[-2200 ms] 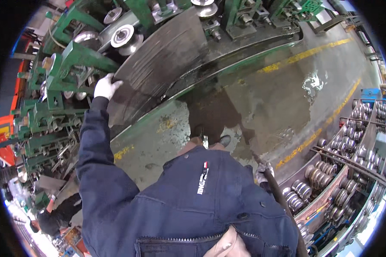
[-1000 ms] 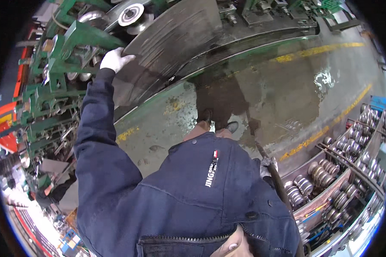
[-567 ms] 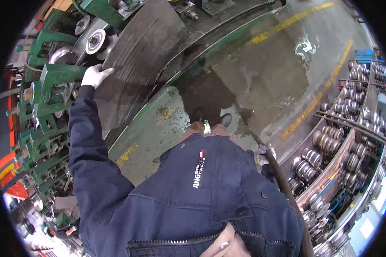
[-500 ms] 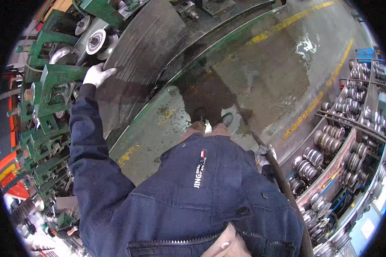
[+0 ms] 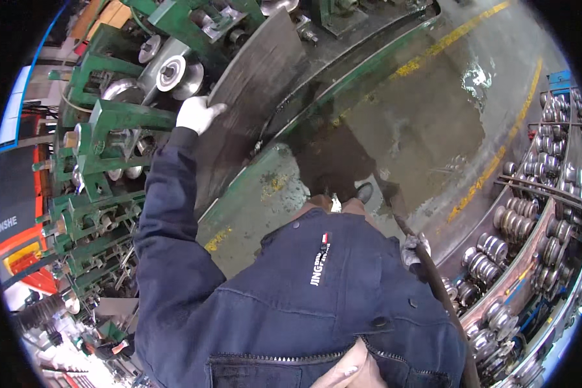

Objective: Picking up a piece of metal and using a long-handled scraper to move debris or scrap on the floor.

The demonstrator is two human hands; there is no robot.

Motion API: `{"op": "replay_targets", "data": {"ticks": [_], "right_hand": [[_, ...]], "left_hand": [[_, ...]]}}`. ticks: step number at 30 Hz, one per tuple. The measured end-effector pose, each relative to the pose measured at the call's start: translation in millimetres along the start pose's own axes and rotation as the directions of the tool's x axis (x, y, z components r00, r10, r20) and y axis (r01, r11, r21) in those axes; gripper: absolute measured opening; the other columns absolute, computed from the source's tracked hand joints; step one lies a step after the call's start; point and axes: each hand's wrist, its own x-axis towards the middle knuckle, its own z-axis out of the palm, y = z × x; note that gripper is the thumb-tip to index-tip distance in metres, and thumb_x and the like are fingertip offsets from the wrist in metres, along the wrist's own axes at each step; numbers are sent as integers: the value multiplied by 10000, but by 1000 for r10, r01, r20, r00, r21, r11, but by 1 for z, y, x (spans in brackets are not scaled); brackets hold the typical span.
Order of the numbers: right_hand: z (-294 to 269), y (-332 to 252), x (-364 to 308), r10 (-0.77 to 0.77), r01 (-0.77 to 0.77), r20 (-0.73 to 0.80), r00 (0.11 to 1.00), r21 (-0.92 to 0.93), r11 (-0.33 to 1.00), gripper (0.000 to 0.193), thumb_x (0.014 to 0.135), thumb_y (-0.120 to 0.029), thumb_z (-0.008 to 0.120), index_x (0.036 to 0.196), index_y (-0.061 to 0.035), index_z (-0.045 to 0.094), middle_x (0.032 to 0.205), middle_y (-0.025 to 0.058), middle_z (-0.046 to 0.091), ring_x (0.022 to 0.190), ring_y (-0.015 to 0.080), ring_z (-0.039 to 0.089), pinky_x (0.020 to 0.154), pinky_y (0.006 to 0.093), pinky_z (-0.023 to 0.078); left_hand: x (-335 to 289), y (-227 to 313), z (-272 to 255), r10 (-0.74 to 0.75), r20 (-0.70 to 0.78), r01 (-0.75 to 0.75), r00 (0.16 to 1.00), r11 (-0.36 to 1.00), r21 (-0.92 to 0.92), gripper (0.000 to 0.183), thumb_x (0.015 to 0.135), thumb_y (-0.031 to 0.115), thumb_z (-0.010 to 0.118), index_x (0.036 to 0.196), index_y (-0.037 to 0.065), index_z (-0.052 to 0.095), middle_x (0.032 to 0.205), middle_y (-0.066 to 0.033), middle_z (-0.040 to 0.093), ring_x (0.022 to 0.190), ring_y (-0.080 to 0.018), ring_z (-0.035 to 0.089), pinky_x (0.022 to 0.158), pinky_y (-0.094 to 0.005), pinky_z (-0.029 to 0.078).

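White-gloved left hand grips dark sheet by edge; right hand grips pole; wide floor between.

The right hand in a stained grey-white glove is at the long, dark, round rod, but the lie of its fingers is too small to tell; the front of the navy-blue cloth jacket hides most of that forearm. The rod runs off the bottom edge, and its upper end is hard to tell from the dark floor. The fingers of the left hand in a white glove are largely hidden at the broad, dark-grey metal sheet. The top edge cuts the green metal roller machine.
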Motion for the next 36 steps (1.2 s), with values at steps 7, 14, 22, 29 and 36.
{"op": "replay_targets", "data": {"ticks": [7,14,22,29,36], "right_hand": [[-5,-20,16,-40,40,-1,999,-29,999,252,948,-257,599,929,-35,483,680,-3,507,563,131,518,544,281,486],[5,-32,24,-34,35,14,999,-39,999,249,945,-281,594,908,-58,492,678,-4,505,586,133,530,552,278,489],[13,-32,13,2,-3,84,996,14,1000,277,955,-290,595,914,-38,487,672,-17,495,590,112,516,563,278,487],[22,-33,-17,-3,11,91,996,-85,996,315,965,-307,594,929,-12,489,679,-24,501,591,92,499,560,250,449],[20,-25,-56,-99,100,40,994,-24,995,244,944,-228,632,928,-19,506,681,-19,508,595,104,508,577,260,467]], "left_hand": [[-37,53,-83,-6,-150,12,989,999,37,561,813,468,713,1095,-17,692,850,-250,689,844,-339,694,789,-406,515],[-59,91,-155,-15,-395,-40,918,991,-131,568,869,456,702,1184,-16,689,1031,-130,738,918,-162,678,872,-311,501],[-40,97,-152,-38,-679,-354,733,830,-430,376,877,283,761,1119,-4,729,995,-63,751,853,-84,637,822,-258,502],[14,101,-133,-13,-746,-436,666,805,-403,351,858,273,779,1076,-1,746,920,-49,752,810,-70,629,784,-249,501],[51,136,-118,15,-730,-420,684,826,-377,422,822,421,780,1011,45,751,816,-114,730,738,-124,659,742,-297,515]]}}
